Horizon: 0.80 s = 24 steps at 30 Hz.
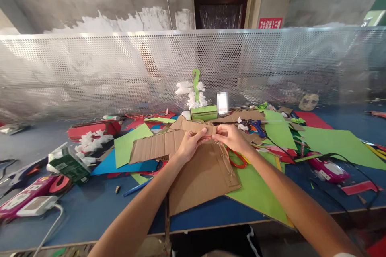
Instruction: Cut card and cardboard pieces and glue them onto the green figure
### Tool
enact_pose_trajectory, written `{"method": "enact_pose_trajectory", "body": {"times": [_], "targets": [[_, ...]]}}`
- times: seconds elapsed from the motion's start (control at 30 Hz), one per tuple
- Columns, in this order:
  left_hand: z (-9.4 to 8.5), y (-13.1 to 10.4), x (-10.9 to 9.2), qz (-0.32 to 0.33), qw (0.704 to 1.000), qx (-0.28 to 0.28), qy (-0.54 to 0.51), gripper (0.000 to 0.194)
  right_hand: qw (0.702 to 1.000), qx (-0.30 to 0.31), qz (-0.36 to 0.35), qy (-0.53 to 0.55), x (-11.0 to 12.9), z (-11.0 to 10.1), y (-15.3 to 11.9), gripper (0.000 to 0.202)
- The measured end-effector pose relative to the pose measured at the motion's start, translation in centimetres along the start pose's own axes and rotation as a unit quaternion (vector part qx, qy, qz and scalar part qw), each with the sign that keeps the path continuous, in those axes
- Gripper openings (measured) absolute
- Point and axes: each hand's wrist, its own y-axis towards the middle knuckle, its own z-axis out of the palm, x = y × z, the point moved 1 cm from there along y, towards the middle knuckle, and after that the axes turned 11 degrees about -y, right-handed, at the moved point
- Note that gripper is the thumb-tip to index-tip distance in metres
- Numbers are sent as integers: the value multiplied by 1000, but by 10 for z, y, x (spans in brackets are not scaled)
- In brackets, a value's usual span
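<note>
My left hand and my right hand meet over the middle of the table, both closed on a narrow strip of brown cardboard. The thumbs press along its near edge. A larger cardboard sheet lies below my hands, with small shiny bits along its right side. Left of my left hand lies another corrugated cardboard piece. A red loop-shaped handle, perhaps of scissors, shows beside my right wrist. Beyond my right hand rests a blue glue gun.
Behind my hands stand a green paper-covered block, a green hook-shaped piece with white tufts and a bright phone screen. Green sheets, a dark green box and pink power strips lie around. A perforated metal screen borders the back.
</note>
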Motion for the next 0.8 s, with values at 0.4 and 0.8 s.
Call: {"method": "enact_pose_trajectory", "body": {"times": [0.4, 0.8], "targets": [[-2, 4, 7, -4, 1000, -27, -7, 43, 988, -11, 61, 142, -10, 3, 2, 33], [-5, 5, 11, 4, 999, -50, 4, 43, 982, -109, 72, 135, -14, 12, 5, 30]]}}
